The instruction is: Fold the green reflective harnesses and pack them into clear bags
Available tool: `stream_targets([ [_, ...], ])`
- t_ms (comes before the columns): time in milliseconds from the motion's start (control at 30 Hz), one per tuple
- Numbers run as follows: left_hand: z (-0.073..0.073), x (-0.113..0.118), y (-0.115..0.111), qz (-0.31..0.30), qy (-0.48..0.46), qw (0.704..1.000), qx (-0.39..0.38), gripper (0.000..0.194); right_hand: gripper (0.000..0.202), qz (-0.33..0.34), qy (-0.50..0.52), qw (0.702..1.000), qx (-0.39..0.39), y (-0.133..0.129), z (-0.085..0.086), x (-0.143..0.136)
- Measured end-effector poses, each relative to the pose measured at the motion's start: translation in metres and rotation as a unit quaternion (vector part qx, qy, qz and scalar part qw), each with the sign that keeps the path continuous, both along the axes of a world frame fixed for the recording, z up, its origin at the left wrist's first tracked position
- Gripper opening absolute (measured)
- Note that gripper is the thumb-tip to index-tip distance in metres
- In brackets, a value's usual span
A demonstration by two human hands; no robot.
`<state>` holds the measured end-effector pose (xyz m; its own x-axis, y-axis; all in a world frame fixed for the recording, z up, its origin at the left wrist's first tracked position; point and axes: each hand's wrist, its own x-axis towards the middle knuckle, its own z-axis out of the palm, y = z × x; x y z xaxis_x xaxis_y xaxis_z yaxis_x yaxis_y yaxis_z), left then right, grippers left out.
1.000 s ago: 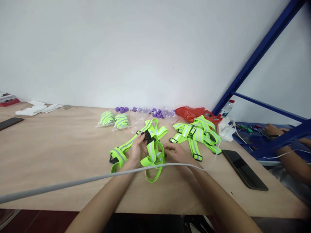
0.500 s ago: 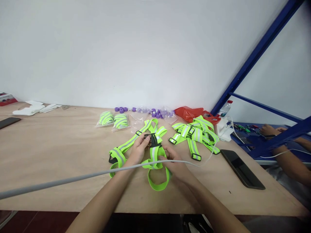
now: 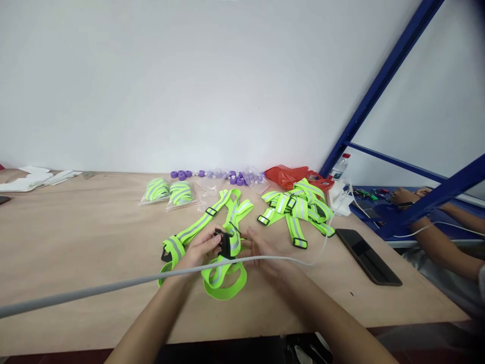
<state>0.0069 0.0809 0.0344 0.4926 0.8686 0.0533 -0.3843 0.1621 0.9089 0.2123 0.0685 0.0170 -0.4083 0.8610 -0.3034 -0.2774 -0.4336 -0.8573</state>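
My left hand [image 3: 202,247] pinches a black buckle piece [image 3: 225,244] on a neon-green reflective strap [image 3: 235,237]. Just right of the strap is my right hand [image 3: 259,250], fingers apart and partly spread, its fingertips close to the strap's edge; whether they touch it is hard to tell. A loop of the strap [image 3: 225,292] hangs below the hands, and another part [image 3: 195,228] runs left over the table with a black slider. A grey cable crosses in front of both hands.
Behind lie two bagged straps [image 3: 181,194], purple rings [image 3: 182,176], clear bags and a red bag [image 3: 288,176]. More green straps [image 3: 299,208], a white adapter [image 3: 340,198] and a phone [image 3: 367,257] are at right. Another person's arms [image 3: 443,247] show beyond the blue frame [image 3: 382,81].
The view has shifted slightly. My left hand has brought the buckle lower and to the left, turning it. My right hand's fingers have come off the lower strap loop and spread.
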Motion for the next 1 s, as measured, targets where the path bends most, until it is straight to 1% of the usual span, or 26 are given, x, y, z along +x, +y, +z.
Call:
stream_targets([
  [67,-0.002,-0.003,-0.009,-0.010,0.043,0.999,0.022,0.039,0.042,-0.027,-0.002,0.999,0.025,0.001,-0.009,-0.008],
  [133,-0.003,-0.005,-0.017,-0.027,0.085,0.995,0.052,0.041,0.041,-0.071,-0.021,0.996,0.052,0.003,-0.019,-0.012],
  [200,-0.003,-0.005,-0.026,-0.052,0.112,0.989,0.076,0.042,0.049,-0.109,-0.043,0.991,0.071,0.007,-0.026,-0.011],
  [267,-0.005,-0.005,-0.033,-0.072,0.123,0.986,0.087,0.039,0.058,-0.132,-0.058,0.986,0.082,0.010,-0.029,-0.006],
  [333,-0.008,-0.005,-0.038,-0.079,0.130,0.985,0.083,0.034,0.065,-0.137,-0.079,0.982,0.107,0.012,-0.026,0.001],
  [400,-0.013,-0.005,-0.042,-0.079,0.139,0.984,0.075,0.031,0.063,-0.097,-0.142,0.972,0.163,0.011,-0.022,0.010],
  [500,-0.015,-0.006,-0.044,-0.076,0.153,0.982,0.086,0.030,0.046,-0.020,-0.262,0.934,0.241,0.009,-0.014,0.020],
  [600,-0.013,-0.007,-0.045,-0.068,0.160,0.979,0.105,0.031,0.032,-0.001,-0.306,0.914,0.267,0.008,-0.007,0.027],
  [633,-0.013,-0.007,-0.045,-0.064,0.160,0.979,0.107,0.031,0.029,0.010,-0.322,0.902,0.286,0.008,-0.005,0.028],
  [667,-0.013,-0.007,-0.045,-0.061,0.159,0.979,0.108,0.031,0.027,0.024,-0.345,0.884,0.314,0.008,-0.002,0.030],
  [700,-0.013,-0.007,-0.045,-0.058,0.159,0.980,0.109,0.031,0.026,0.040,-0.373,0.859,0.347,0.008,0.001,0.031],
  [767,-0.014,-0.007,-0.047,-0.050,0.163,0.978,0.116,0.032,0.025,0.058,-0.437,0.798,0.411,0.008,0.007,0.033],
  [800,-0.014,-0.007,-0.048,-0.045,0.171,0.976,0.124,0.033,0.025,0.055,-0.465,0.771,0.432,0.009,0.009,0.034],
  [833,-0.015,-0.007,-0.050,-0.040,0.184,0.973,0.134,0.033,0.024,0.043,-0.485,0.754,0.441,0.010,0.011,0.035],
  [867,-0.014,-0.007,-0.052,-0.033,0.201,0.968,0.148,0.032,0.024,0.026,-0.498,0.747,0.441,0.013,0.013,0.035],
  [900,-0.013,-0.007,-0.055,-0.023,0.220,0.961,0.165,0.032,0.023,0.008,-0.504,0.747,0.434,0.016,0.015,0.036],
  [1000,-0.007,-0.006,-0.064,0.002,0.281,0.934,0.220,0.027,0.020,-0.033,-0.499,0.765,0.406,0.028,0.018,0.038],
])
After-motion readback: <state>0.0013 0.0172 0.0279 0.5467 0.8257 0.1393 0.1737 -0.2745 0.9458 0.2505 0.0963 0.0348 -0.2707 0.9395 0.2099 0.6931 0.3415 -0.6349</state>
